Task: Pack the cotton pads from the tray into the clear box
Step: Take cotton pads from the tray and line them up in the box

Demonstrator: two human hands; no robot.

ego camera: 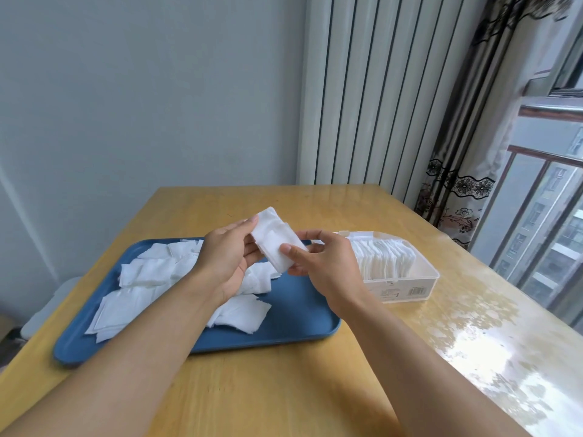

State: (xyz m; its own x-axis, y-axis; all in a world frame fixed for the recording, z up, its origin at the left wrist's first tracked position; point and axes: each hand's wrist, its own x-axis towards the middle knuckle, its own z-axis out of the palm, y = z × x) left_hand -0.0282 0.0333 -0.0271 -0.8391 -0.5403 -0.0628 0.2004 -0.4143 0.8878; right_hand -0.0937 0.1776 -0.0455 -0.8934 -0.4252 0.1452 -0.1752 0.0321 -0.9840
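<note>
Desk (pixel 268 389): pale wood, glossy, window glare on its right side.
Tray (pixel 293 313): blue, left of centre on the desk, loose white pads (pixel 145 272) strewn across it.
Left hand (pixel 225 260): raised above the tray, fingers (pixel 249 223) curled round the far end of a stack (pixel 277 244) of pads.
Right hand (pixel 321 260): thumb and fingers pinching the stack's near end.
Box (pixel 407 279): clear, lid open, just right of the tray, pads standing upright inside.
Curtain (pixel 457 171): patterned, at far right by the window.
</note>
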